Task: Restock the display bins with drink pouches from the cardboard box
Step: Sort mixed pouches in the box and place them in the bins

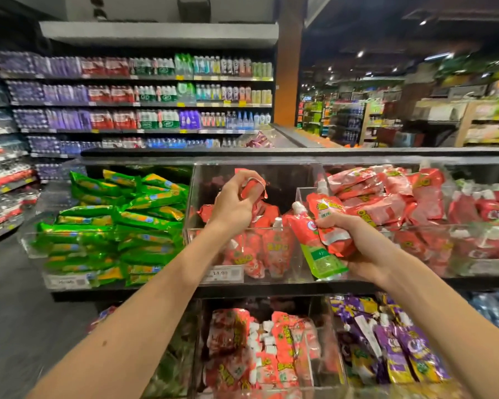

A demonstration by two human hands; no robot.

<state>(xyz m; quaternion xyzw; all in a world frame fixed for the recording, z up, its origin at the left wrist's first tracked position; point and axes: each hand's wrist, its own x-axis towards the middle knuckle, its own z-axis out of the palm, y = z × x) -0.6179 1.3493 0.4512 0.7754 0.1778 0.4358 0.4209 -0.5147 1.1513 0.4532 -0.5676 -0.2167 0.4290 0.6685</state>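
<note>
1. Fingers of the left hand (236,198) clamp a red drink pouch (252,187) above the half-filled middle bin (198,194).
2. Fingers of the right hand (355,246) grip several more pouches (333,240) just beside it, not yet placed.
3. Cardboard box unseen; neighbouring bins (33,249) look full.

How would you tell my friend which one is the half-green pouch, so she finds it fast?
Find the clear middle bin of red pouches on the upper row. At its right edge, the right hand grips a bundle of pouches. The half-green pouch is on the bundle's left side: white cap, red top, bright green bottom, while the rest have red bottoms.
</note>
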